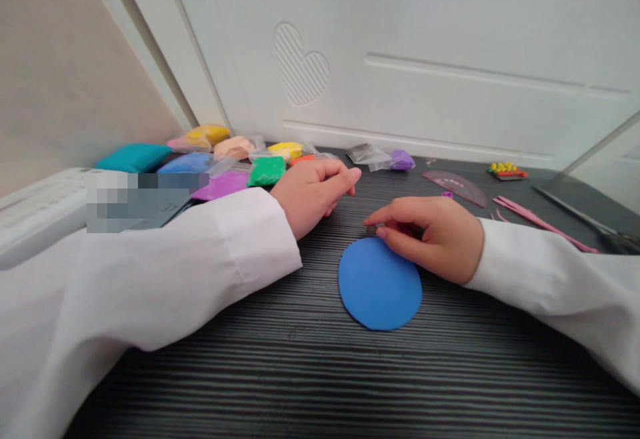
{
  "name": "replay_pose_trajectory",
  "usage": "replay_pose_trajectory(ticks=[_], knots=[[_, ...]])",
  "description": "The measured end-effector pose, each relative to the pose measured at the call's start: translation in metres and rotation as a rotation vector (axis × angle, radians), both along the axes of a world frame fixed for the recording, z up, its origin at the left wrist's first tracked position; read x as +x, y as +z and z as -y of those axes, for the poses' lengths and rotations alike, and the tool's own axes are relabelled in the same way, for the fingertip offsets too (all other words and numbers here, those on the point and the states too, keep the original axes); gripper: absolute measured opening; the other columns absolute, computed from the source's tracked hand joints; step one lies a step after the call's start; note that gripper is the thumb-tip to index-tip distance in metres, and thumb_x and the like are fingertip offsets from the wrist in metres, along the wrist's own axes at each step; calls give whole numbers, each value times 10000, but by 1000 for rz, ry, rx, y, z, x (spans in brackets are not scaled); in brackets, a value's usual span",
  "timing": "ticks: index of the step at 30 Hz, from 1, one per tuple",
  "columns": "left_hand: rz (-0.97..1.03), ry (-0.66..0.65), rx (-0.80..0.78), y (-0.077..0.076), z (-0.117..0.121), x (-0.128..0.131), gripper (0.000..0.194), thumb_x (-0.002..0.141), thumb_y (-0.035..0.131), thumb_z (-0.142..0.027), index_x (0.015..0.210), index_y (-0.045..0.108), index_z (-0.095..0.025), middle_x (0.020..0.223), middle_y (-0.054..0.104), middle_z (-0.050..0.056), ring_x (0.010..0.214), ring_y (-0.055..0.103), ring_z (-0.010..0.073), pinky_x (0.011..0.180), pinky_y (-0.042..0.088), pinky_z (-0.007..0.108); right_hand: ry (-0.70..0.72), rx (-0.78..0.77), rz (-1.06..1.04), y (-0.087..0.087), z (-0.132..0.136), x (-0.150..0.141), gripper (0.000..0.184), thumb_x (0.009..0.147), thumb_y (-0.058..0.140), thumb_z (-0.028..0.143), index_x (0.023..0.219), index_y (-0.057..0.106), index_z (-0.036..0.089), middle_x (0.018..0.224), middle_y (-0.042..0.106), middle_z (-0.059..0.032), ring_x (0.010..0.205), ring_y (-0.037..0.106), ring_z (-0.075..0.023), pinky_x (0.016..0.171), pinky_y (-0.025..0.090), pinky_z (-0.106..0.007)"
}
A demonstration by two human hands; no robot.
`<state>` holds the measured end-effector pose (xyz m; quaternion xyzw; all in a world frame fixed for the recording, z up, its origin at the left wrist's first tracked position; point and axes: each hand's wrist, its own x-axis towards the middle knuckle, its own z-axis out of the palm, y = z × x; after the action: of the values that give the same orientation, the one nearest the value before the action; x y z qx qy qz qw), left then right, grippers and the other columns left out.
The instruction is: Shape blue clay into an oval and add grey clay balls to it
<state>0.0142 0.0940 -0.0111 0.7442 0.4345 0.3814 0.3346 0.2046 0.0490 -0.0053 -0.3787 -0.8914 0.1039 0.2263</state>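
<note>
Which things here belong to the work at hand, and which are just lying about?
Work: right hand pinching a small dark piece over a flat round blue disc; left hand resting nearby.
Lying about: green bagged clay, purple bagged clay, translucent pink semicircular protractor, long pink tool.

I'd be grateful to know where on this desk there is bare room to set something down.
The widest bare patch of dark ribbed desktop lies in front of the blue disc. It is crowded behind the left hand, among the bagged clay packs.
</note>
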Motion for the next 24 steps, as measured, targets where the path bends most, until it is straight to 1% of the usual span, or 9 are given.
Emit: replay_pose_trajectory(ticks=[5, 8, 10, 11, 15, 17, 19, 22, 24], knots=[[-77, 23, 75, 0, 0, -1, 278, 804, 518, -389, 636, 584, -178, 448, 440, -57, 435, 406, 93, 464, 309, 225, -54, -37, -151, -4, -1, 1, 178, 780, 543, 173, 912, 662, 165, 579, 527, 45, 510, 450, -74, 512, 368, -216], [-140, -24, 119, 1, 0, -2, 178, 774, 548, -327, 763, 657, -187, 569, 545, -48, 529, 483, 104, 532, 345, 224, -92, -69, -214, -6, -4, 2, 155, 771, 556, 195, 895, 646, 167, 529, 480, 60, 474, 426, -72, 487, 356, -215], [-171, -72, 120, 1, 0, -1, 178, 767, 550, -296, 846, 677, -199, 659, 598, -41, 616, 525, 117, 593, 365, 226, -108, -80, -239, -7, -6, 3, 155, 773, 562, 205, 903, 634, 163, 526, 461, 65, 472, 422, -71, 484, 357, -212], [-183, -88, 116, 2, 0, -1, 183, 766, 551, -297, 853, 681, -202, 676, 607, -38, 639, 531, 123, 608, 366, 228, -114, -86, -254, -8, -7, 3, 155, 774, 563, 211, 905, 631, 162, 525, 454, 67, 471, 420, -70, 482, 356, -210], [-202, -91, 110, 3, 1, -1, 185, 762, 558, -335, 758, 673, -190, 604, 555, -38, 595, 489, 126, 579, 346, 238, -122, -115, -295, -7, -7, 3, 165, 789, 552, 253, 900, 633, 160, 548, 486, 55, 482, 433, -75, 473, 358, -211], [-194, -80, 119, 3, 1, -1, 172, 767, 554, -321, 765, 655, -183, 590, 515, -44, 581, 464, 121, 577, 341, 241, -124, -121, -306, -7, -6, 3, 174, 800, 539, 274, 882, 638, 156, 575, 520, 40, 497, 447, -81, 481, 363, -216], [-173, -71, 138, 1, 0, -2, 180, 788, 532, -285, 898, 635, -188, 621, 495, -49, 590, 461, 118, 599, 356, 242, -121, -120, -310, -7, -5, 3, 175, 804, 534, 280, 867, 639, 155, 591, 534, 31, 509, 450, -84, 489, 364, -220], [-138, -82, 147, -2, 0, -2, 328, 839, 458, -254, 1159, 513, -205, 704, 516, -44, 604, 495, 112, 607, 389, 239, -106, -112, -314, -8, -5, 3, 161, 799, 539, 257, 883, 631, 154, 577, 508, 41, 507, 437, -81, 495, 361, -221], [-128, -103, 133, -3, 1, -2, 337, 863, 417, -253, 1189, 482, -200, 738, 548, -33, 582, 517, 106, 570, 399, 233, -96, -105, -316, -8, -6, 3, 152, 790, 545, 233, 898, 616, 154, 563, 480, 53, 498, 425, -77, 494, 358, -219]])
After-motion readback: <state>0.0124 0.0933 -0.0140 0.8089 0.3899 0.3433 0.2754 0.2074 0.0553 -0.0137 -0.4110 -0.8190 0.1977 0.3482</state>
